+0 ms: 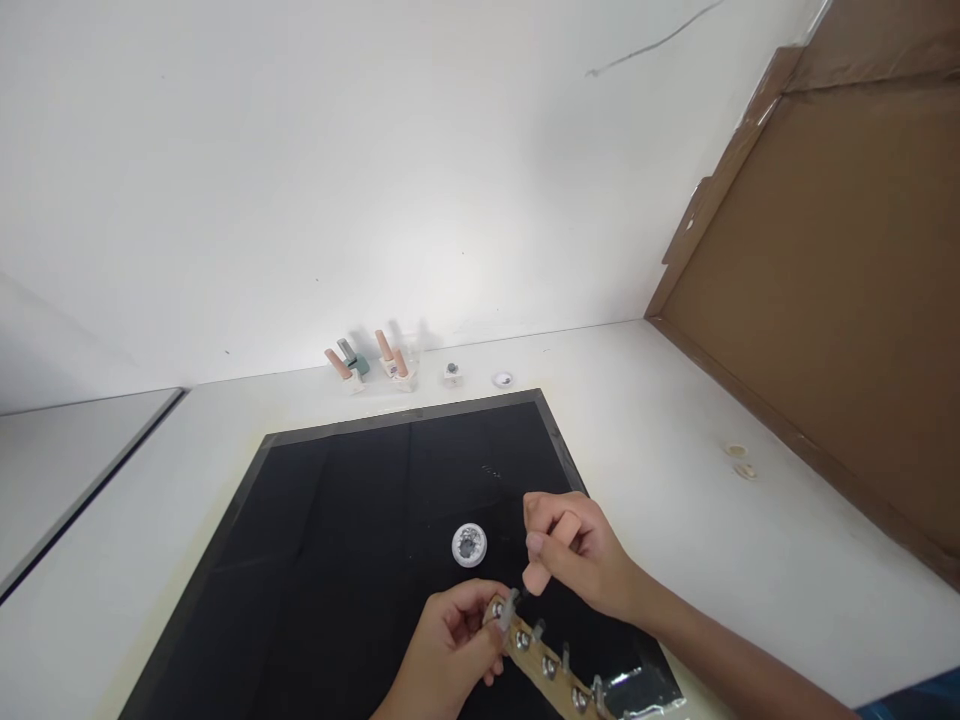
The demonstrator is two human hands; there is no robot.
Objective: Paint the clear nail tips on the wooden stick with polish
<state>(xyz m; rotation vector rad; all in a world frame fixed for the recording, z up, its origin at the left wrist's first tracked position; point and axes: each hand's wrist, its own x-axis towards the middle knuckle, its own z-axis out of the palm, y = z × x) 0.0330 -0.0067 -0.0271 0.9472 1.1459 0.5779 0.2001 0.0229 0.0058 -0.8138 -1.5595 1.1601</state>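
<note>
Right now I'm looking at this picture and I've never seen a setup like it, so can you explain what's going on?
There's one picture, from a camera worn on a person's head, looking forward and down. The left hand holds one end of a tan strip carrying shiny round pieces. The right hand grips a peach handle, its dark tip close to that end. A round dish sits on the black mat, with small bottles behind it.

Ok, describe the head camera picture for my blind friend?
The left hand grips a tan strip with silvery domes while the right hand holds a peach-handled tool near it, over a black mat. Small bottles stand behind.
</note>
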